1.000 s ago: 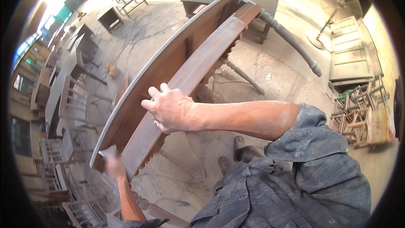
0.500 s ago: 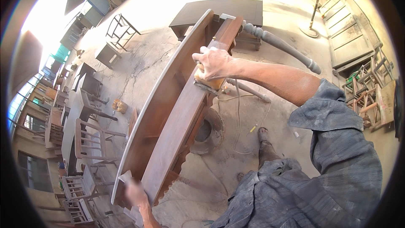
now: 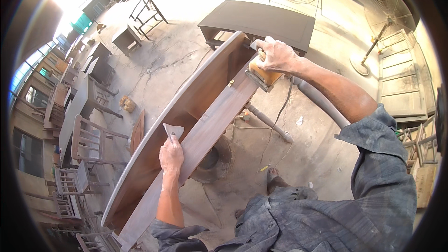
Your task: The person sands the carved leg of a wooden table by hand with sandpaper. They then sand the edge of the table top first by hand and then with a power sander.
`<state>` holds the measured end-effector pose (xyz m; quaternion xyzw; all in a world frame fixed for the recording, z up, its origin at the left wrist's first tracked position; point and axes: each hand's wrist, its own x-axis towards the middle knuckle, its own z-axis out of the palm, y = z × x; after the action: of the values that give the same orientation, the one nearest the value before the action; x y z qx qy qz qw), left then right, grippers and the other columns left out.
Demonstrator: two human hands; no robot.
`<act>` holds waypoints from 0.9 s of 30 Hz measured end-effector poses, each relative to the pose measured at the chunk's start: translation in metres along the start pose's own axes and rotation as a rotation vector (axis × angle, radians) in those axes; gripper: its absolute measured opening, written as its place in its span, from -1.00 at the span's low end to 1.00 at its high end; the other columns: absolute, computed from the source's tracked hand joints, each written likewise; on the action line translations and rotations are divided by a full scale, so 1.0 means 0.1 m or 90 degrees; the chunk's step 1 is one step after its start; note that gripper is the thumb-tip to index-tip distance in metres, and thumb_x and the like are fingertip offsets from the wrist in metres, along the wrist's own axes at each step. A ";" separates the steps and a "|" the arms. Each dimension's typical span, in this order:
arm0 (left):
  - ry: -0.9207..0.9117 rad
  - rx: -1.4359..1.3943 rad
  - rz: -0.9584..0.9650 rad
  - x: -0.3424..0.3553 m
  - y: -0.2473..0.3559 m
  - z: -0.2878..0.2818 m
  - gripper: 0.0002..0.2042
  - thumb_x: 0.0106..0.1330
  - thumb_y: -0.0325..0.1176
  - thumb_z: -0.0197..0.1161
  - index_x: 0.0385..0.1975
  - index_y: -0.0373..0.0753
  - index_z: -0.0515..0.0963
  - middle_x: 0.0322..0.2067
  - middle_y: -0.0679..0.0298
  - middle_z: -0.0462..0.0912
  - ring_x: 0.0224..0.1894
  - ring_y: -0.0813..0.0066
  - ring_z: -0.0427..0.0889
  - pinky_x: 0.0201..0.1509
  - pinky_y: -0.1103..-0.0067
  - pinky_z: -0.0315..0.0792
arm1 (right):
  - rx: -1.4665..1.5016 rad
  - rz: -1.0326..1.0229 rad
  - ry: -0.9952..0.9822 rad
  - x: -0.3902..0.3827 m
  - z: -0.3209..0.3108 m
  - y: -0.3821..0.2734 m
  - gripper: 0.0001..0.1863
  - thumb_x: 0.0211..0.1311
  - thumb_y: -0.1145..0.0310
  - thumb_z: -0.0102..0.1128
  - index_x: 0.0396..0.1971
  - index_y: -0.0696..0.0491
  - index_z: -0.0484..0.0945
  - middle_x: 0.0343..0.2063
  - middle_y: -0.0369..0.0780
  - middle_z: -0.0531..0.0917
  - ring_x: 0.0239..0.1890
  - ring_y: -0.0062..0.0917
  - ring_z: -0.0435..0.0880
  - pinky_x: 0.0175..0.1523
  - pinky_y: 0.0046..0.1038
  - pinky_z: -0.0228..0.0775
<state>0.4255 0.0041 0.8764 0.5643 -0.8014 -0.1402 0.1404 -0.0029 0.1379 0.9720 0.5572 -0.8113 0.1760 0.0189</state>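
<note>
A long wooden furniture piece lies slantwise before me, with a dusty reddish-brown plank (image 3: 212, 126) along its near side and a curved pale-edged panel (image 3: 140, 158) beyond. My right hand (image 3: 280, 57) is closed round a yellow-orange power sander (image 3: 260, 75), whose base rests at the plank's far end. Between the fingers of my left hand (image 3: 171, 154) is a pale folded sheet, seemingly sandpaper (image 3: 173, 131), lifted over the plank's middle. A small brass-coloured fitting (image 3: 231, 83) sits on the plank, left of the sander.
From the sander a cord (image 3: 283, 107) drops to the floor. Grey turned legs (image 3: 273, 125) and a tyre-like ring (image 3: 221, 163) are under the piece. A dark table (image 3: 261, 21) stands behind; chairs (image 3: 88, 142) line the left, and a pedestal fan (image 3: 387, 21) stands far right.
My right hand has slid the sander away to the plank's far end. My left hand, with the sheet, has come up from the near end to the middle. The view has shifted.
</note>
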 end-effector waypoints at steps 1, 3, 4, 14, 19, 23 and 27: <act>-0.001 0.027 -0.026 0.02 0.05 0.01 -0.50 0.60 -0.05 -0.10 -0.10 -0.33 0.71 -0.26 -0.21 0.74 -0.09 -0.29 0.70 0.07 0.01 0.52 | -0.003 0.011 -0.006 0.11 0.00 0.10 -0.51 0.23 0.06 0.21 0.05 0.06 0.56 -0.03 0.18 0.60 0.00 0.08 0.70 0.15 -0.04 0.57; -0.018 0.027 -0.062 0.01 0.15 -0.01 -0.49 0.59 -0.03 -0.09 -0.10 -0.33 0.72 -0.23 -0.22 0.74 -0.07 -0.30 0.70 0.10 0.02 0.52 | -0.011 0.056 -0.018 0.22 -0.08 0.26 -0.48 0.24 0.06 0.19 0.10 0.08 0.54 -0.02 0.18 0.59 0.02 0.08 0.70 0.17 -0.05 0.58; -0.019 0.028 -0.073 0.01 0.17 0.02 -0.48 0.59 -0.02 -0.09 -0.11 -0.33 0.72 -0.23 -0.22 0.74 -0.07 -0.31 0.69 0.10 0.02 0.52 | -0.017 0.068 -0.018 0.28 -0.10 0.31 -0.47 0.25 0.06 0.19 0.11 0.08 0.54 -0.01 0.18 0.59 0.03 0.08 0.70 0.17 -0.06 0.58; 0.000 0.033 -0.107 -0.01 0.21 0.03 -0.46 0.57 -0.03 -0.09 -0.19 -0.40 0.72 -0.25 -0.26 0.73 -0.09 -0.34 0.69 0.07 0.01 0.52 | 0.000 -0.029 -0.062 0.19 0.04 -0.44 -0.46 0.29 -0.02 0.21 0.08 0.10 0.50 -0.03 0.16 0.56 0.02 0.10 0.68 0.12 0.00 0.59; 0.004 0.032 -0.103 -0.04 0.17 -0.02 -0.46 0.57 -0.05 -0.09 -0.20 -0.43 0.71 -0.26 -0.27 0.73 -0.11 -0.34 0.70 0.05 0.00 0.53 | -0.011 -0.008 -0.060 0.31 -0.03 -0.13 -0.38 0.27 -0.08 0.25 0.16 0.06 0.52 0.03 0.14 0.56 0.08 0.08 0.66 0.16 -0.02 0.57; 0.004 0.025 -0.080 -0.03 0.22 0.02 -0.46 0.57 -0.05 -0.09 -0.21 -0.43 0.71 -0.26 -0.27 0.73 -0.12 -0.32 0.71 0.04 0.00 0.54 | -0.009 0.031 -0.006 0.37 -0.17 0.46 -0.43 0.20 0.05 0.23 0.14 0.08 0.54 -0.07 0.14 0.59 -0.01 0.07 0.70 0.13 -0.05 0.59; 0.009 0.048 -0.092 -0.04 0.19 0.07 -0.48 0.57 -0.05 -0.07 -0.20 -0.40 0.73 -0.26 -0.25 0.74 -0.14 -0.30 0.73 0.04 0.01 0.56 | -0.012 0.034 0.019 0.06 -0.18 0.87 -0.60 0.21 0.10 0.22 -0.07 0.07 0.56 -0.18 0.09 0.59 -0.12 0.05 0.69 0.04 -0.05 0.57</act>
<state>0.4079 0.0147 0.8768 0.6264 -0.7624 -0.1159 0.1141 -0.0873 0.1657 0.9674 0.5321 -0.8273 0.1772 0.0314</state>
